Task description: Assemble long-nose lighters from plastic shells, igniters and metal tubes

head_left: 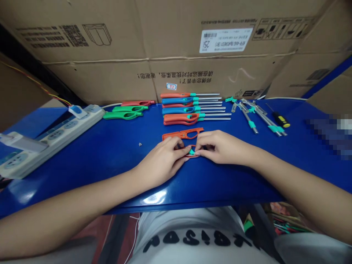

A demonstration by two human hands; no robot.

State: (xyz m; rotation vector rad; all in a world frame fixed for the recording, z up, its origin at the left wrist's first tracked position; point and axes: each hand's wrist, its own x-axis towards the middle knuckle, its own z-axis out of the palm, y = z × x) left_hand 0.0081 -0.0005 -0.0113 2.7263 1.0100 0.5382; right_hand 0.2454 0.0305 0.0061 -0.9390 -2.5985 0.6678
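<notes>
While rod-tipped lighters [180, 119] behind look finished, one orange shell [192, 157] lies open at the blue table [118, 150] between my left hand [165, 156] and right hand [218, 146], both pinching it beside a teal piece [191, 151].

Its apparent mate, one orange half [178, 134], lies just beyond, so closing looks undone; from afar I count two green handles [123, 115], one red handle [137, 103], one screwdriver [281, 120], at least five lighters and three loose rods [249, 121].
</notes>
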